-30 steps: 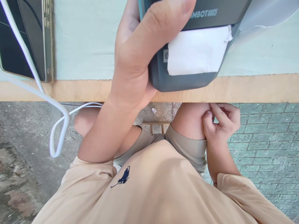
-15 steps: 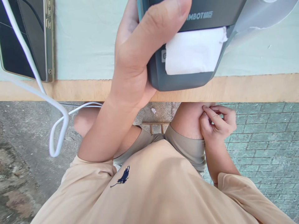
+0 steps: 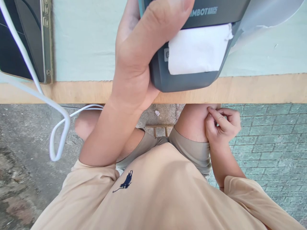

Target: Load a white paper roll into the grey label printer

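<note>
My left hand (image 3: 136, 60) is wrapped round a dark grey handheld label printer (image 3: 187, 81), its thumb lying across the top face. A blank white label (image 3: 199, 51) with a torn right corner sticks out of the printer's slot. The printer is over the table's near edge, and its upper part runs out of the picture. Against the bare thigh (image 3: 192, 124) rests my right hand (image 3: 223, 124), below the table edge. Its fingers are curled, with thumb and fingertips close together; whatever may be between them cannot be made out.
A phone (image 3: 28, 38) in a clear case lies at the table's left. Over it a white cable (image 3: 64, 124) loops down past the wooden table edge (image 3: 263, 88). Translucent curled sheet (image 3: 271, 14) lies right of the printer. A paper scrap (image 3: 157, 113) is on the ground.
The view has shifted slightly, so the phone and printer appear a little further left and up. Both hands keep the same hold and pose.
</note>
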A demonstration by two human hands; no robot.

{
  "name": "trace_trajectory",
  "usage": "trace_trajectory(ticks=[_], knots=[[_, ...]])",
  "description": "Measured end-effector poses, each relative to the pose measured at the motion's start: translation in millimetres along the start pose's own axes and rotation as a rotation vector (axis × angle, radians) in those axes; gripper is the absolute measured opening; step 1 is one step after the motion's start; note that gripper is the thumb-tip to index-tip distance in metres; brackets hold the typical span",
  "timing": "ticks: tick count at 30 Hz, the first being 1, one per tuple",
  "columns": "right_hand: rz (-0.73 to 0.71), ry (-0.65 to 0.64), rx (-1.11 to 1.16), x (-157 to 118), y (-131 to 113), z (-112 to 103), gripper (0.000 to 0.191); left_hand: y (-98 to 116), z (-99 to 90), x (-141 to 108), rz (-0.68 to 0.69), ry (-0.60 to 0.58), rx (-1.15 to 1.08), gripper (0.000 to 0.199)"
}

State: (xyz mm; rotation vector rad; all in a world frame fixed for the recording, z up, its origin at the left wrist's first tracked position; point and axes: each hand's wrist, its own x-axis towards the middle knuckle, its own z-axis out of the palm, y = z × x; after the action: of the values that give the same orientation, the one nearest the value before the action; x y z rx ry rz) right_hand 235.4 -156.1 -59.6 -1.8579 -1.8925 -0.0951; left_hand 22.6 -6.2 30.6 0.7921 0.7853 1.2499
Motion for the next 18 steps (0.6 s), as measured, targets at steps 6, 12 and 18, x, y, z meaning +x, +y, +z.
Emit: trace_trajectory(ticks=[6,12,18], knots=[[0.092,-0.018,0.041,-1.4,2.0,-0.7,0.029,-2.9,-2.9,2.9,0.03,0.017,-0.078,0.031],[0.22,-0.045,0.104,1.5,7.8,-3.4,0.036,-5.0,-5.2,-2.5,0.078,-0.097,-0.023,0.031],[0.225,-0.097,0.07,18.0,7.2,-3.9,0.037,-4.3,-6.4,-3.0,0.065,-0.056,0.026,0.036]])
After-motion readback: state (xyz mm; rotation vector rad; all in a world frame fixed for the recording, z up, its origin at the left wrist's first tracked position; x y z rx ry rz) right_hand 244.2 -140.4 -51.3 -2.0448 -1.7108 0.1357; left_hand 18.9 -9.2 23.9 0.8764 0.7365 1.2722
